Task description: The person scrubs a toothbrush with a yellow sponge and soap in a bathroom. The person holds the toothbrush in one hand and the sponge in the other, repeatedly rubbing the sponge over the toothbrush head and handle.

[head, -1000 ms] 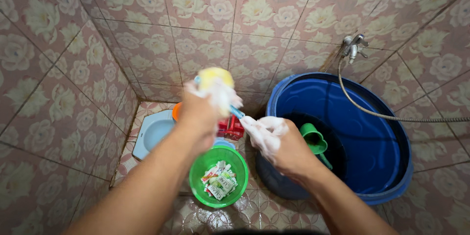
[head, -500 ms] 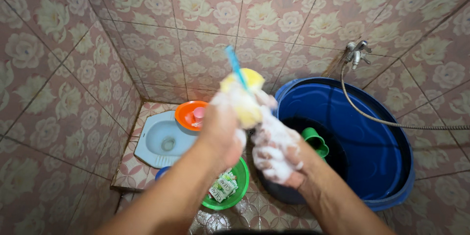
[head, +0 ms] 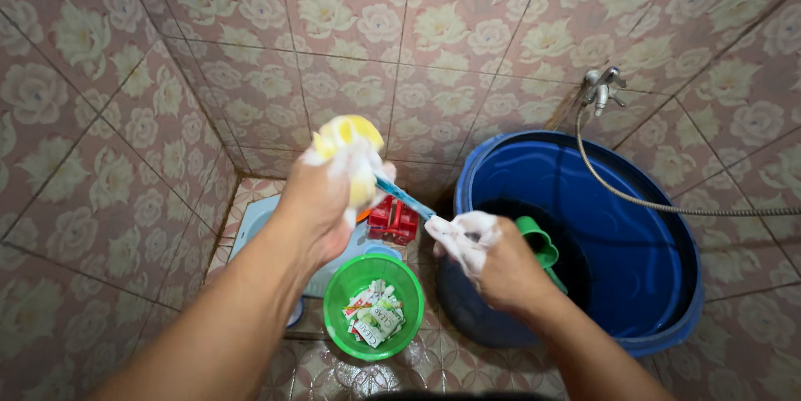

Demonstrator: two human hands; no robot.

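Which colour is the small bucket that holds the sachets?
Bright green, seen best in the head view, below the left hand.

Left hand [head: 321, 201] covers most of the yellow sponge [head: 346, 138]; foam hides its fingers [head: 367, 169]. Blue handle [head: 406, 198] shows only between the hands, both ends buried, tool type unclear. Right hand [head: 492, 263] fingertips lost in suds. Squat toilet pan [head: 254, 221] at 9 o'clock mostly behind the left forearm. Red item [head: 394, 221] half hidden, can't identify. Green dipper [head: 538, 244] partly behind the right hand. Hose [head: 667, 205] runs off the 3 o'clock edge. Sachets in green bucket [head: 373, 280] too small to tell.
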